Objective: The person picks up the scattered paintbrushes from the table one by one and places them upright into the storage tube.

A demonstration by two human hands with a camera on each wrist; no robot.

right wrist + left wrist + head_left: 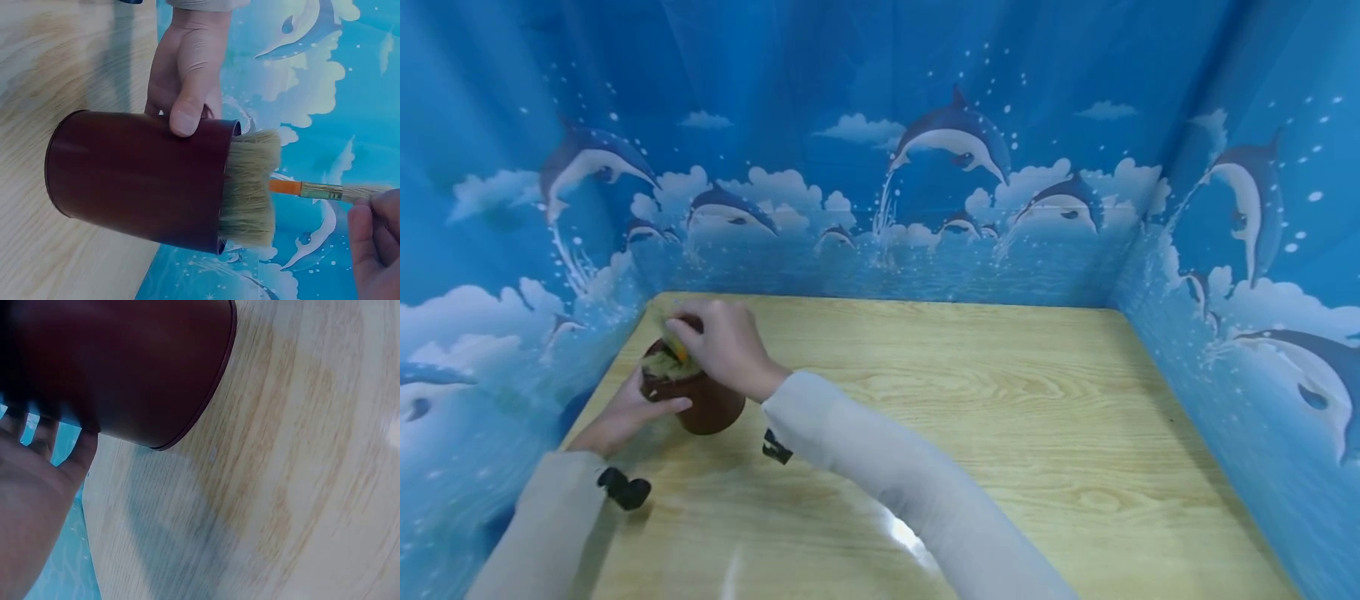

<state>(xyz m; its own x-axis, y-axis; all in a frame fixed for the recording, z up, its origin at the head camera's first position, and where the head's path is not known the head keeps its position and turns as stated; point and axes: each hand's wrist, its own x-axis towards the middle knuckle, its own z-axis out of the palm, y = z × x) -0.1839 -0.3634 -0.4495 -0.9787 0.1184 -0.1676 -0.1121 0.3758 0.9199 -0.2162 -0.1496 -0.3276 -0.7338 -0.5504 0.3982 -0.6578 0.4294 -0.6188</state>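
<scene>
A dark red-brown cylindrical cup (707, 406) is at the left of the table, its base close to the tabletop. My left hand (628, 412) grips its side near the rim, thumb across the front and fingers behind, as the right wrist view shows. Wide pale bristles (251, 200) stick out of the cup's mouth. Over that mouth, my right hand (724, 346) pinches a slim paintbrush (322, 191) by its bristle tip. The paintbrush has a metal ferrule and an orange handle that points down into the bristles; the handle's lower part is hidden among them.
The wood-grain table (970, 400) stretches to the right of the cup. Blue curtains (865, 100) printed with dolphins and clouds enclose its back and sides, and the cup is near the table's left edge. Both wrists carry small black devices (625, 490).
</scene>
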